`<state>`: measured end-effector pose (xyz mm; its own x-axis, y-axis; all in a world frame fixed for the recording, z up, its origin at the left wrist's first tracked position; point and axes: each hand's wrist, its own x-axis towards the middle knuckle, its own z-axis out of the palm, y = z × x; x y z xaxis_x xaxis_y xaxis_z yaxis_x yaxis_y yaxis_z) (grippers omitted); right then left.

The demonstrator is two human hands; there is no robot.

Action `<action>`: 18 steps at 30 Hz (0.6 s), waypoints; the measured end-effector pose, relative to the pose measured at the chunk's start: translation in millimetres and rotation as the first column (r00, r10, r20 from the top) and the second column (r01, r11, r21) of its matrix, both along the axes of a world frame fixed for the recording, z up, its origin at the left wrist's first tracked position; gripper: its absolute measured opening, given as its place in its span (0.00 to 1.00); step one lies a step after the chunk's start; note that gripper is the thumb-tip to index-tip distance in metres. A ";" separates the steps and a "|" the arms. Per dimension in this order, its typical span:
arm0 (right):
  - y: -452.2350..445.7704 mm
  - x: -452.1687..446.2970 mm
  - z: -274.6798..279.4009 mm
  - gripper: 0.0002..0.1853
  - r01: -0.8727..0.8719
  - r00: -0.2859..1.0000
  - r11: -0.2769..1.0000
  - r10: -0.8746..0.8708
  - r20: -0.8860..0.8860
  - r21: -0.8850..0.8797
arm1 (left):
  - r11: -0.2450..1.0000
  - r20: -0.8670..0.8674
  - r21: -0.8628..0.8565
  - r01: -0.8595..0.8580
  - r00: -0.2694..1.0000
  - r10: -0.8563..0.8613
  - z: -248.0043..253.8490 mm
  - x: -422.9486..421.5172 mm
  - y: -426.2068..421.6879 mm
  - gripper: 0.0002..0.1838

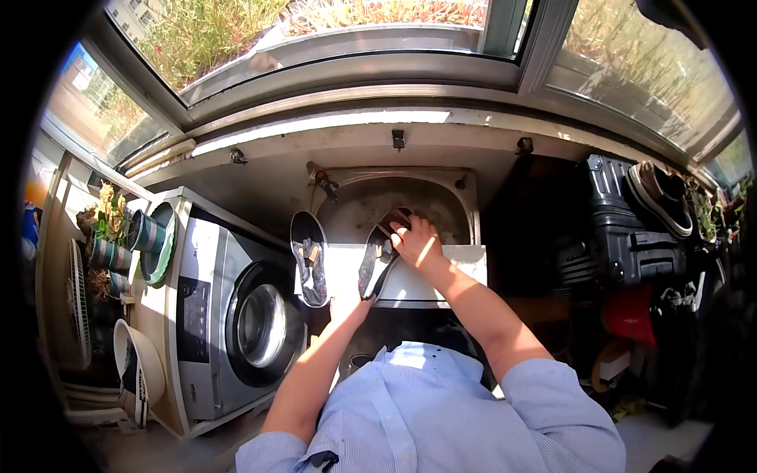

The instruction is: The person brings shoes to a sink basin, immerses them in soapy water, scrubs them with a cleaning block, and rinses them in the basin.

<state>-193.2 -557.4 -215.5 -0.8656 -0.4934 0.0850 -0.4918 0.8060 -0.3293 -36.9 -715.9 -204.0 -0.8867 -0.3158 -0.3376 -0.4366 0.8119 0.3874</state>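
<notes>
A dark shoe [377, 260] lies at the front edge of the sink [475, 206], its toe end toward the basin. My left hand [352, 307] is at its near end, fingers partly hidden beneath it and closed on it. On the shoe's far end rests my right hand [416, 240], its fingers bent and pressed together at the upper; whether they pinch a smaller part cannot be made out. A second dark shoe [308, 258] lies to the left, on the sink's white front ledge, with no hand touching it.
A tap [322, 181] stands at the sink's back left. To the left is a washing machine [256, 323] with potted plants [148, 232] on top. A black suitcase [631, 229] with another shoe [658, 197] on it stands at the right. A window frame [355, 75] runs behind.
</notes>
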 end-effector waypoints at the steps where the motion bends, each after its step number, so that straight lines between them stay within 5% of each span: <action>1: -0.7 7.4 8.8 0.30 0.015 0.999 0.998 -0.013 -0.032 0.059 | 0.999 0.016 0.033 -0.004 1.000 0.004 2.6 0.0 -2.6 0.39; 8: -22.1 20.5 8.8 0.32 0.146 0.979 0.984 -0.158 0.129 0.099 | 0.993 0.002 0.078 0.087 0.996 -0.088 -0.5 -0.4 -11.2 0.45; 12: -17.3 85.5 -0.3 0.28 -0.178 0.982 0.967 0.187 0.035 -0.181 | 0.994 -0.070 0.107 0.017 0.998 -0.010 -3.2 2.7 -7.0 0.43; 14: -13.9 108.0 -13.1 0.26 -0.289 0.956 0.855 0.237 -0.173 -0.430 | 0.981 -0.064 0.194 -0.003 0.998 0.016 -18.6 2.6 -13.7 0.41; 16: 3.1 83.1 1.7 0.24 -0.438 0.898 0.864 0.407 -0.169 -0.246 | 0.982 -0.069 0.188 -0.010 0.997 0.024 -19.0 6.3 -9.6 0.39; 18: 10.7 40.0 10.5 0.23 -0.382 0.920 0.923 0.376 -0.109 -0.043 | 0.994 -0.061 0.103 -0.024 0.998 0.030 3.5 2.2 -2.5 0.39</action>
